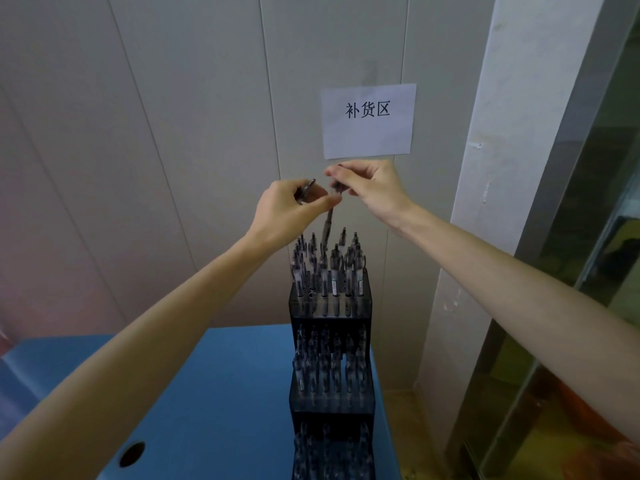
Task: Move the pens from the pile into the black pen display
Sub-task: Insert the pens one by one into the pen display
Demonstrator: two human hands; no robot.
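Spare pens (304, 192) are gripped in the left hand (287, 211) while one pen (327, 226) is pinched by the right hand (372, 188) above the black pen display (330, 306); insertion appears underway, and a free top-tier slot must be found next.

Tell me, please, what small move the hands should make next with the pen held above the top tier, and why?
Probably lower it straight down. The right hand pinches the top of a pen that hangs tip-down above the back rows of the black pen display, its tip among the standing pens but seemingly not seated. The left hand holds spare pens and steadies it with its thumb.
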